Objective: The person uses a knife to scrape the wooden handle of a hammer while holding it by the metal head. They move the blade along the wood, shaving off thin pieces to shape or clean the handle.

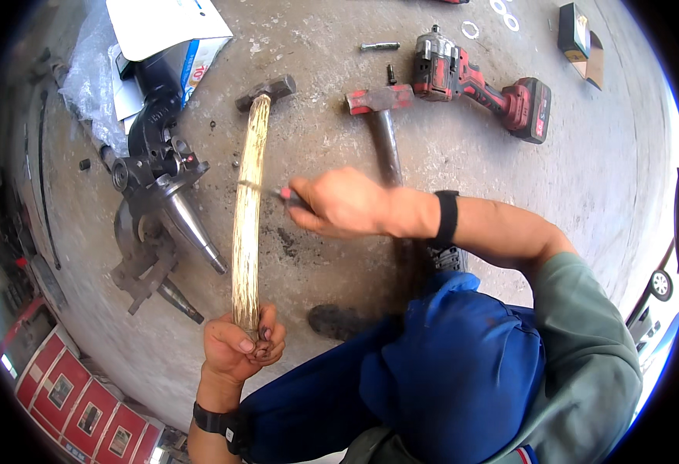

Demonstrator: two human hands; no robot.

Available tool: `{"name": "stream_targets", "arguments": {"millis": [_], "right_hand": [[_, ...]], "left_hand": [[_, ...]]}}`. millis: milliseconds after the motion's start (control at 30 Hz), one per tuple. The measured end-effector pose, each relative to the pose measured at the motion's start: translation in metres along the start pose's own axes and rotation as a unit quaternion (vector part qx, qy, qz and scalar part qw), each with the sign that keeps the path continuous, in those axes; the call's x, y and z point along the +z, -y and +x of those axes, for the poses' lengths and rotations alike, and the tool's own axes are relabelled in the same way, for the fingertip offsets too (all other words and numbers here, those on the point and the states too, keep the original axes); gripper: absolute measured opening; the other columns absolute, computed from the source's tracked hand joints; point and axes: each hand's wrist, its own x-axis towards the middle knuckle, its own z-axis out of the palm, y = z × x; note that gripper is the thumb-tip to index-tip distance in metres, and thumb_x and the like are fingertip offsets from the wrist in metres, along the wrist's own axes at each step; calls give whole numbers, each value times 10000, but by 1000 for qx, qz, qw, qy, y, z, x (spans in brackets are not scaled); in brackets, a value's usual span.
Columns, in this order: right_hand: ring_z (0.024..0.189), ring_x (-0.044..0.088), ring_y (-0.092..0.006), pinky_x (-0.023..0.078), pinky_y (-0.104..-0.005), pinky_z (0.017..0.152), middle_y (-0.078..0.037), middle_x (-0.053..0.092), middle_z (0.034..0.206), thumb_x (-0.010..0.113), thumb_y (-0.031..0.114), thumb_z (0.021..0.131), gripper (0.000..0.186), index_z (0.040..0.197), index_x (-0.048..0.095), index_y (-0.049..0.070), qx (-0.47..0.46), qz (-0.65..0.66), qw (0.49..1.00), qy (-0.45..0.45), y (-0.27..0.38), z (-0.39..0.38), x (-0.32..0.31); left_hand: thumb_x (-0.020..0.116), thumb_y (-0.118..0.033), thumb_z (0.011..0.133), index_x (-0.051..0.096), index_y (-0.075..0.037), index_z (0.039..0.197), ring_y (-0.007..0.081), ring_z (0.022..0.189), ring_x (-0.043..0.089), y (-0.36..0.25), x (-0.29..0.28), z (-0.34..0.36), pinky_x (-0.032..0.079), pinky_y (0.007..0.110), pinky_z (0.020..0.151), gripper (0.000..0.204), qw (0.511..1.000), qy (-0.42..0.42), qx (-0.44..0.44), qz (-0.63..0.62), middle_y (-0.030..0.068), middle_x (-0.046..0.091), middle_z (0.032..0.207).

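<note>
My left hand [243,340] is closed around the lower end of a hammer's wooden handle [247,232]. The handle is pale, streaked and rough, slanting slightly away from me toward a dark steel hammer head [278,90] at its far end. In a closed grip, my right hand [343,203] holds a small knife-like tool with a thin blade [261,188]. This blade lies across the handle near its middle; a bit of pink or red shows at the fingers. Most of the tool's grip is hidden in my fist.
Left of the handle lie black metal axle parts with a tapered steel spindle [189,220], beside an open white box [165,23]. Beyond my right hand are a red-headed hammer [378,99], a bolt [380,46] and a red cordless impact wrench [471,81]. A small box [575,35] stands far right.
</note>
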Motion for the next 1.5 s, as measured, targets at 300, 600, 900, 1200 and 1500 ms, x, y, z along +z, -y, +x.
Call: {"name": "stream_targets", "arguments": {"millis": [300, 600, 900, 1200, 1500], "right_hand": [[821, 688, -441, 563, -510, 782, -220, 703, 843, 510, 338, 980, 365, 1025, 630, -4, 87, 12, 995, -42, -26, 36, -11], [799, 671, -456, 540, -520, 762, -255, 685, 812, 530, 380, 978, 392, 993, 615, -3, 163, 175, 956, -168, -18, 27, -32], [712, 644, -464, 522, -541, 667, -256, 635, 703, 606, 319, 946, 323, 911, 584, -2, 143, -38, 967, -210, -63, 11, -14], [694, 675, -426, 552, -527, 656, -225, 667, 716, 542, 305, 963, 297, 930, 573, 11, 122, -114, 976, -141, -50, 14, -36], [682, 662, -445, 543, -546, 650, -227, 661, 705, 540, 305, 965, 299, 917, 566, 11, 144, -87, 968, -188, -54, 14, -19]], "left_hand": [[685, -125, 557, 513, 10, 776, 142, 458, 379, -1, -1, -1, 269, 270, 419, 310, 999, -15, -8, 29, 105, 476, 595], [687, -185, 511, 492, -32, 746, 124, 436, 331, 8, 10, -17, 229, 284, 425, 342, 996, 58, -45, -59, 79, 465, 574], [674, -216, 503, 477, -46, 722, 99, 418, 323, 19, -15, -26, 211, 273, 431, 341, 991, 89, -61, -80, 44, 448, 547], [667, -242, 549, 436, -94, 756, 93, 388, 305, 13, -25, -30, 199, 280, 397, 344, 992, 99, -17, -72, -10, 426, 512], [661, -261, 561, 421, -110, 740, 90, 363, 289, 18, -22, -27, 209, 261, 387, 335, 987, 126, -12, -98, -18, 416, 484]]}}
